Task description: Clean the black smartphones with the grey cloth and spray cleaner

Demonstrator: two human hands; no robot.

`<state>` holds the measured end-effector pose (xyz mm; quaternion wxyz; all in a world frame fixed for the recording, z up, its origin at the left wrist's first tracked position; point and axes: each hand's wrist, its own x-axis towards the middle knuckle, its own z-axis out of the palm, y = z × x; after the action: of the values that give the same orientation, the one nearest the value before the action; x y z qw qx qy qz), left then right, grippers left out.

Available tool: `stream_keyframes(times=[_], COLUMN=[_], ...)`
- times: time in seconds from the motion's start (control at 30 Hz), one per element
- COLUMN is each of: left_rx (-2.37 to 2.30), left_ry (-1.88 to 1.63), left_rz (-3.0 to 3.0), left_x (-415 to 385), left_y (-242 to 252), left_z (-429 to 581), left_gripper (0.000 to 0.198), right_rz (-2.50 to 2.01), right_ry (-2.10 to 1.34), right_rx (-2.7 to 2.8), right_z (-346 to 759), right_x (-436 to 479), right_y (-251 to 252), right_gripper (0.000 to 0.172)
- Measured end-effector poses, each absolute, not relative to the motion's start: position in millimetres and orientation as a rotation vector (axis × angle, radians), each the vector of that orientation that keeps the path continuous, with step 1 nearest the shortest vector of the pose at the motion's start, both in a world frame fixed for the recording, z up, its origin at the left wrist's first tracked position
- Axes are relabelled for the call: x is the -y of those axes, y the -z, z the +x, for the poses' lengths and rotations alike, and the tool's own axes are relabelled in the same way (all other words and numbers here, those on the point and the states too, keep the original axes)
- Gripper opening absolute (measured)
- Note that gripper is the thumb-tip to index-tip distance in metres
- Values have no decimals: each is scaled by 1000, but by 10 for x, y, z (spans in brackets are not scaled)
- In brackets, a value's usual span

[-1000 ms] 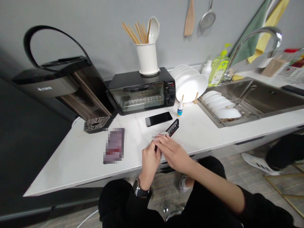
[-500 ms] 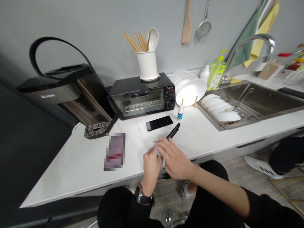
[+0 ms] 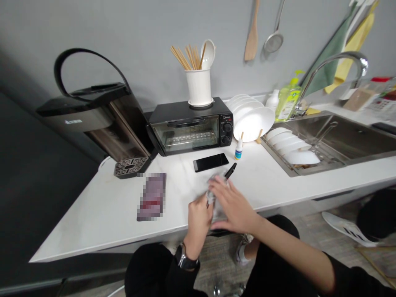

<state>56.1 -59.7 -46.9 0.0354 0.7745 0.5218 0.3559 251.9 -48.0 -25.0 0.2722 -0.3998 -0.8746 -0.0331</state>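
My left hand (image 3: 200, 214) is closed in a fist above the counter's front edge, with a dark watch on its wrist. A crumpled grey-white sheet (image 3: 211, 196) pokes out at its thumb side. Over that sheet lies my right hand (image 3: 236, 208), its fingers stretched out and thumb apart, touching it. What is under the right palm is hidden and blurred. Just beyond the right fingers, the end of a slim black object (image 3: 230, 170) sticks out; I cannot tell whether a hand holds it. A black phone (image 3: 210, 162) lies farther back, beside a small white bottle (image 3: 238, 149).
Left of my hands lies a pixelated purple item (image 3: 151, 198). Behind are a black drink dispenser (image 3: 123, 123), a toaster oven (image 3: 188, 132) bearing a white cup (image 3: 198, 88) of chopsticks, and white plates (image 3: 253, 121). A sink (image 3: 343, 154) is right; another person's shoe (image 3: 345, 227) shows below.
My right hand has slid slightly over the sheet, and its thumb has spread away from the fingers. The left fist stays beside it. The whole view has shifted a little.
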Motion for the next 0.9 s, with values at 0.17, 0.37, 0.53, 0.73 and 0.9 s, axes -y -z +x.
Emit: stream_keyframes(times=[0.17, 0.37, 0.53, 0.73, 0.9], left_rx=[-1617, -1598, -1596, -1615, -1602], left_ry=[-1107, -1132, -1090, -1084, -1080], left_rz=[2393, 2408, 2399, 2376, 2413], left_x=[593, 592, 611, 614, 586], left_y=[458, 453, 454, 459, 453], left_z=[542, 556, 587, 556, 535], left_gripper=[22, 21, 21, 24, 25], right_rz=[-1325, -1136, -1017, -1149, -1175], right_ry=[112, 21, -50, -26, -7], right_rx=[2122, 2278, 2345, 2213, 2238], right_z=[2515, 2507, 2516, 2479, 2453], right_x=[443, 480, 471, 483, 479], right_y=[245, 232, 246, 224, 180], right_gripper=[95, 95, 101, 86, 83])
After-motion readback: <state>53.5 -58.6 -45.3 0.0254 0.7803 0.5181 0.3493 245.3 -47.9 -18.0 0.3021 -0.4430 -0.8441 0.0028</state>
